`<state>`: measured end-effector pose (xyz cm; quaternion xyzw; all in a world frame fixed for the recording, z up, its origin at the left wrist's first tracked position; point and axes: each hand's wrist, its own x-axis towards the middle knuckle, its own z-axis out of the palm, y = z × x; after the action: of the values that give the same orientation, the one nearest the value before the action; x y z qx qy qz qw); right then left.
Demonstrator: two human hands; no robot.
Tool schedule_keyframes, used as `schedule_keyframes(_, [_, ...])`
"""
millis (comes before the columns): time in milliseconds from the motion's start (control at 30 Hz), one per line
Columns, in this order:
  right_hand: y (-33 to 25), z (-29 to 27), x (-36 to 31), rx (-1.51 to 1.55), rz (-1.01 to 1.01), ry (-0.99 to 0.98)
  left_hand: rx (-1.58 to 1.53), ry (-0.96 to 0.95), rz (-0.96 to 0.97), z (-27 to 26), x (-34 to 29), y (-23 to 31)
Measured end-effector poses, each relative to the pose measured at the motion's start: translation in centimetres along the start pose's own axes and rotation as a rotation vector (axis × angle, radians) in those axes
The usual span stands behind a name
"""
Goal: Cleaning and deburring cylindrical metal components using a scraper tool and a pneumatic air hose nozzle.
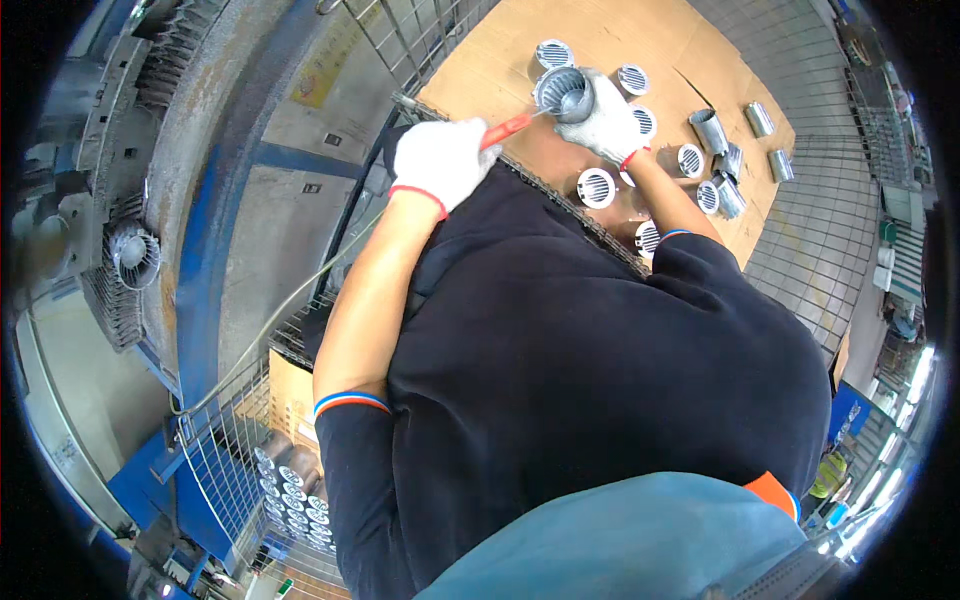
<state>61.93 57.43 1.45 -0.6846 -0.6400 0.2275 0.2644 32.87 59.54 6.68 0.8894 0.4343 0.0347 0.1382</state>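
Note:
My left hand (pixel 443 162), in a white knit glove with a red cuff, is closed around a red-handled tool (pixel 508 130). The tool's thin metal tip points at the rim of a grey metal cylinder (pixel 562 92); whether it touches cannot be made out. My right hand (pixel 602 122), gloved the same way, grips that cylinder from its right side, with the hollow, ribbed inside facing my left hand. More such cylinders with slotted ends stand around it, among them one just behind (pixel 553 54) and one below my right hand (pixel 596 188).
Brown cardboard (pixel 490 62) lines the wire-mesh cage (pixel 815 170) in front of me. Several cylinders lie tipped at its right (pixel 708 131). A large blue-and-grey machine (pixel 250 200) stands at left. A lower mesh basket at bottom left holds stacked cylinders (pixel 293 490).

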Motion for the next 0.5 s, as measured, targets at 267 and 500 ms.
schedule_keyframes(267, [2.1,0.8,-1.6,-0.131,-0.064,0.112,-0.159,-0.114,-0.047,3.3,2.4,2.0])
schedule_keyframes(500, [1.2,1.1,-1.5,0.056,-0.128,0.248,-0.188,-0.171,-0.028,2.1,1.6,3.8])
